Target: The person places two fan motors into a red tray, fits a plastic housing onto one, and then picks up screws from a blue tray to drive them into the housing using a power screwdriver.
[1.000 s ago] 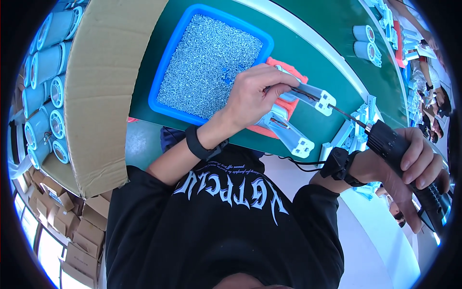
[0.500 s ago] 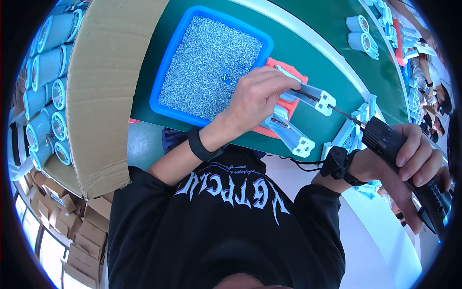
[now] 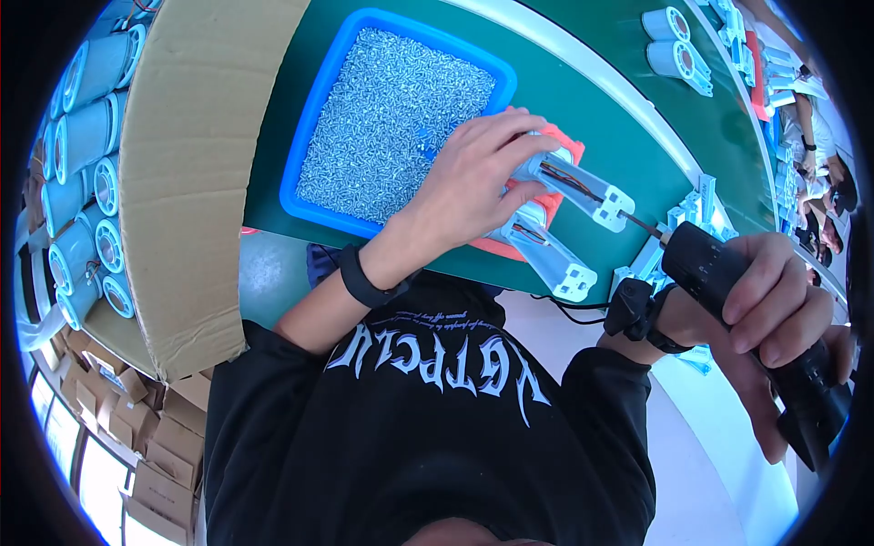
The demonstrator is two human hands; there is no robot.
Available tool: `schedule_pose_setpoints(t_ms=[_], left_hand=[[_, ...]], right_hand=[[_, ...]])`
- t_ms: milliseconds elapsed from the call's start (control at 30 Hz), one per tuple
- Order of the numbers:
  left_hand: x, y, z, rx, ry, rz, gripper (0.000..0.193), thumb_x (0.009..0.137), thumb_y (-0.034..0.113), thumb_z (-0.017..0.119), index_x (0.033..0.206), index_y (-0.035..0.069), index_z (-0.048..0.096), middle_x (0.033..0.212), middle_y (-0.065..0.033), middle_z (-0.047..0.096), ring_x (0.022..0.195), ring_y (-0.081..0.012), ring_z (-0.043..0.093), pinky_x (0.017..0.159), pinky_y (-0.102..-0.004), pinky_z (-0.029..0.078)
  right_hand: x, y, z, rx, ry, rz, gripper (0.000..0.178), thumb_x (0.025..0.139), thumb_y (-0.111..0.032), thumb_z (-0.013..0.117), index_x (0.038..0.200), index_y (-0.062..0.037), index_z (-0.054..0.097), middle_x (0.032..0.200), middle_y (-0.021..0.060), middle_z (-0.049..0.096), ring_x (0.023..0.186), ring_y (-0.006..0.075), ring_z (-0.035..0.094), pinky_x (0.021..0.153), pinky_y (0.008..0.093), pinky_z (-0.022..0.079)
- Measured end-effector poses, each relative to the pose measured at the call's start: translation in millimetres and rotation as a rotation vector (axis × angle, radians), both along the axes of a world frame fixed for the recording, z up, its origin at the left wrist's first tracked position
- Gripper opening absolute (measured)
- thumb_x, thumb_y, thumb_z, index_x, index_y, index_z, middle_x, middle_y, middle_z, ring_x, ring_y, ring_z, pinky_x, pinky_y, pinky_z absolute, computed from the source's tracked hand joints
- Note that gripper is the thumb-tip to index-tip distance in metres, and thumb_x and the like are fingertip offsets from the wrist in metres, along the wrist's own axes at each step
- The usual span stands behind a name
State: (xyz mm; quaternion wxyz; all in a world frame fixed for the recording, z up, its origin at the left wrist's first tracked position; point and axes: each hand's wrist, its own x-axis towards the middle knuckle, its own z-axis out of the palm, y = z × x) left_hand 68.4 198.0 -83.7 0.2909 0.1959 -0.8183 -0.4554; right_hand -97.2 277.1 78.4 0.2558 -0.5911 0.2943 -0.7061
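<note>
My left hand [image 3: 478, 173] is wrapped around the rear of a light-blue plastic housing [image 3: 574, 187], long and open-sided with wires inside. A black power screwdriver [image 3: 696, 259] is gripped in my right hand [image 3: 774, 305]. Its thin bit reaches to the white end face of that housing and appears to touch it at a screw hole. Just nearer to me lies a second similar housing [image 3: 551, 259], with wires showing too. Both rest in an orange-red holder [image 3: 569, 146], partly hidden by my left hand.
A blue tray [image 3: 300, 150] full of small metal screws [image 3: 391, 118] stands left of the holder on the green table [image 3: 583, 100]. Further left, a cardboard box [image 3: 196, 182] holds stacked light-blue cylindrical parts [image 3: 86, 146]. More light-blue parts [image 3: 678, 214] lie at right, and people work beyond.
My left hand has gone from pinching near the housing's front to wrapping around its rear. The housing's end has dipped slightly toward me, and the screwdriver has shifted a little left.
</note>
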Motion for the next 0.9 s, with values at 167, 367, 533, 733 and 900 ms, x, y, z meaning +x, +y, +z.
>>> schedule_pose_setpoints(t_ms=[167, 367, 533, 733, 900], left_hand=[[-0.1, -3.5, -2.1, 0.036, 0.001, -0.034, 0.046, 0.064, 0.004, 0.073, 0.108, 0.012, 0.062, 0.116, -0.0075, 0.056, 0.111, -0.0281, 0.051, 0.092, -0.0395, 0.042], [-1.0, -4.1, -3.1, 0.056, 0.023, -0.022, 0.047, 0.061, 0.003, 0.074, 0.106, 0.011, 0.064, 0.115, -0.0078, 0.056, 0.109, -0.0282, 0.052, 0.091, -0.0383, 0.042], [-2.0, -3.6, -3.5, 0.079, 0.025, -0.023, 0.046, 0.060, 0.001, 0.073, 0.104, 0.011, 0.064, 0.114, -0.0083, 0.057, 0.108, -0.0283, 0.052, 0.090, -0.0383, 0.042], [-3.3, -2.8, -5.1, 0.062, 0.027, -0.009, 0.047, 0.058, -0.002, 0.072, 0.103, 0.010, 0.065, 0.113, -0.0087, 0.057, 0.107, -0.0287, 0.053, 0.090, -0.0382, 0.042], [-2.7, -3.7, -4.5, 0.072, 0.025, -0.005, 0.047, 0.058, -0.002, 0.072, 0.103, 0.010, 0.064, 0.112, -0.0090, 0.058, 0.107, -0.0291, 0.053, 0.090, -0.0380, 0.042]], right_hand=[[1.0, -2.9, 0.6, 0.004, -0.020, 0.069, 0.074, 0.056, -0.069, 0.072, 0.105, -0.0153, 0.058, 0.069, -0.0006, 0.057, 0.047, 0.0080, 0.055, 0.043, 0.0176, 0.045], [-1.7, -2.8, 3.2, 0.026, 0.029, 0.131, 0.069, 0.060, -0.064, 0.074, 0.106, -0.0147, 0.058, 0.069, 0.0005, 0.058, 0.047, 0.0093, 0.057, 0.043, 0.0173, 0.047], [0.2, -3.4, 0.2, 0.009, 0.033, 0.191, 0.066, 0.063, -0.060, 0.074, 0.106, -0.0130, 0.057, 0.068, 0.0011, 0.058, 0.048, 0.0097, 0.058, 0.044, 0.0173, 0.049], [-2.5, -8.8, -0.8, 0.020, 0.036, 0.269, 0.047, 0.075, -0.022, 0.074, 0.112, -0.0082, 0.050, 0.071, 0.0074, 0.059, 0.049, 0.0165, 0.060, 0.043, 0.0266, 0.053], [-1.7, -14.8, -6.8, -0.024, -0.009, 0.281, 0.047, 0.076, -0.024, 0.074, 0.111, -0.0070, 0.049, 0.073, 0.0081, 0.060, 0.050, 0.0173, 0.060, 0.043, 0.0267, 0.053]])
